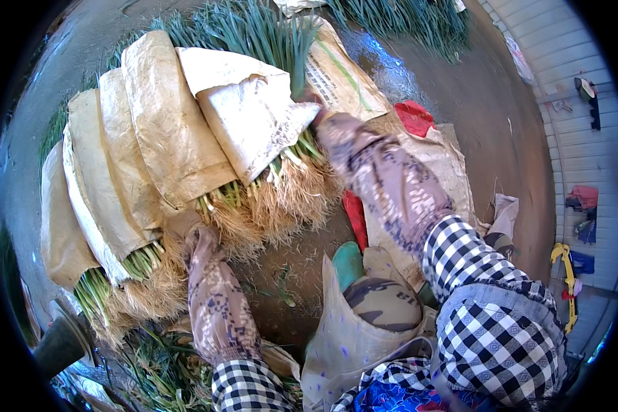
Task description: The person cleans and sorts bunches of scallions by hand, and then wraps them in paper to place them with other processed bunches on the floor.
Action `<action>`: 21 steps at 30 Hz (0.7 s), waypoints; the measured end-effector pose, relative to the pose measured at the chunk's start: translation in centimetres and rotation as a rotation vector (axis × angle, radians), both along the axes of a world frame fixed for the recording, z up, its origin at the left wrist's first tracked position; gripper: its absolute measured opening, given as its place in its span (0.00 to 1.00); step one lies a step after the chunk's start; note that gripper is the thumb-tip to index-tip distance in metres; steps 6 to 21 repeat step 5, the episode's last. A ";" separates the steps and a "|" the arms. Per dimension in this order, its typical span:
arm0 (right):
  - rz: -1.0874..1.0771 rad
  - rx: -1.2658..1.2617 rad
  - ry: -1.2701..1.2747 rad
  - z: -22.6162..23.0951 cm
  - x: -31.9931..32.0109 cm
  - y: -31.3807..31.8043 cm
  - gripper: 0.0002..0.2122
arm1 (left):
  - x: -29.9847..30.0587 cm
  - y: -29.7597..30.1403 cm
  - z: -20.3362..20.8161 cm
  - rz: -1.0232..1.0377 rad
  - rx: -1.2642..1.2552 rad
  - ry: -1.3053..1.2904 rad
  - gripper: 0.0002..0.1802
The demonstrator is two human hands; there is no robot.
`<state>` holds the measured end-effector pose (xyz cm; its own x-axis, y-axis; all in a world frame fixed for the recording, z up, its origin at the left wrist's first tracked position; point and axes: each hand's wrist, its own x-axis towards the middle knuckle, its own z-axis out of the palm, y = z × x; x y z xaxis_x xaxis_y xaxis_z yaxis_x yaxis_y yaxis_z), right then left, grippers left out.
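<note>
A row of green onion bundles lies before me, with pale stems and tangled tan roots (288,196) toward me. Yellowed woven sacking (175,123) wraps several bundles. Over the rightmost one lies a white woven sheet (254,113), whose corner draws to a point at my right hand (313,104). That hand appears closed on the corner, beside the long green leaves (261,34); its fingers are partly hidden. My left hand (185,223) is low, against the lower edge of a yellowed wrap and the roots. Its fingers are hidden between the bundles.
More green onions (419,24) lie at the far right on wet brown ground. Flattened sacks (343,72) and a red cloth (414,118) are beyond my right arm. Loose leaves (168,374) litter the lower left, near a dark boot-like shape (62,343). A white panelled wall (563,41) stands right.
</note>
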<state>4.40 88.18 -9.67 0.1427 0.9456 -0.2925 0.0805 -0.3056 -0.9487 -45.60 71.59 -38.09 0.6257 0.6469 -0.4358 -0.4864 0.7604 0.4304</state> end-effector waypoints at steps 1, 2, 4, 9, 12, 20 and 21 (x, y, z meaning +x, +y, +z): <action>0.037 0.035 -0.117 -0.2 -2.6 1.1 0.26 | -1.0 -0.5 0.0 -0.001 0.001 0.005 0.26; 0.085 0.074 -0.222 -0.2 -6.1 2.4 0.28 | -2.8 -1.1 0.3 0.011 0.005 0.023 0.26; 0.165 0.156 -0.438 0.0 -12.6 4.0 0.32 | -6.2 -2.1 1.0 0.031 0.013 0.056 0.27; 0.109 0.118 -0.666 -0.5 -7.7 2.8 0.34 | -1.2 -3.3 2.9 -0.068 -0.022 -0.043 0.27; 0.109 0.118 -0.666 -0.5 -7.7 2.8 0.34 | -1.2 -3.3 2.9 -0.068 -0.022 -0.043 0.27; 0.109 0.118 -0.666 -0.5 -7.7 2.8 0.34 | -1.2 -3.3 2.9 -0.068 -0.022 -0.043 0.27; 0.109 0.118 -0.666 -0.5 -7.7 2.8 0.34 | -1.2 -3.3 2.9 -0.068 -0.022 -0.043 0.27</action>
